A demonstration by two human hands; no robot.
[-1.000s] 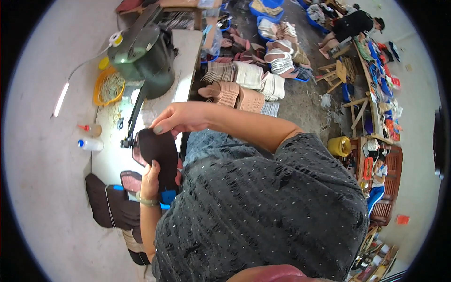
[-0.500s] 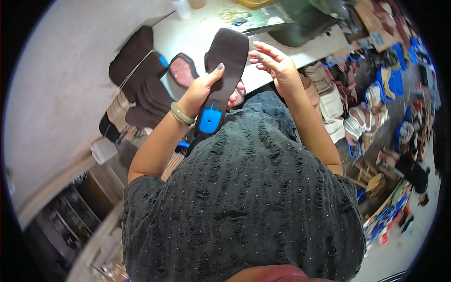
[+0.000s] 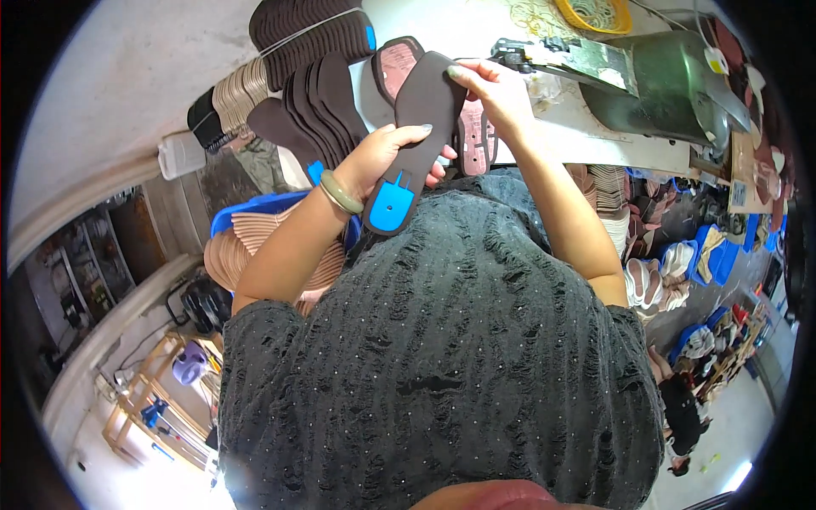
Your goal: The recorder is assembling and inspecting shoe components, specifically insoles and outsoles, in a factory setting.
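Workshop clutter fills the view around a white desk, seen from above over the person's dark grey knitted top. At far left a white plastic bottle lies at the desk's edge, and below it a blue plastic tub holds tan, ribbed shoe insoles. On the desk behind, a fanned stack of dark brown foam soles leans beside a row of pale beige soles.

Held up over the desk edge is the dark brown flat sandal sole with a bright blue heel patch, its toe end pointing up and away, its blue heel end toward the person's chest. The left hand, a green bangle on its wrist, grips the sole's lower half from the left: the thumb lies across the top face just above the blue patch, and the other fingers curl underneath, their tips showing past the right edge. The right hand meets the toe end from the right, its fingers pinching the upper rim of the sole.

Just behind the sole, two pinkish perforated insoles lie on the desk. Further right stands a dark green metal machine, with a yellow wire basket above it. Down the right side, blue crates and stacks of sandals crowd the floor.
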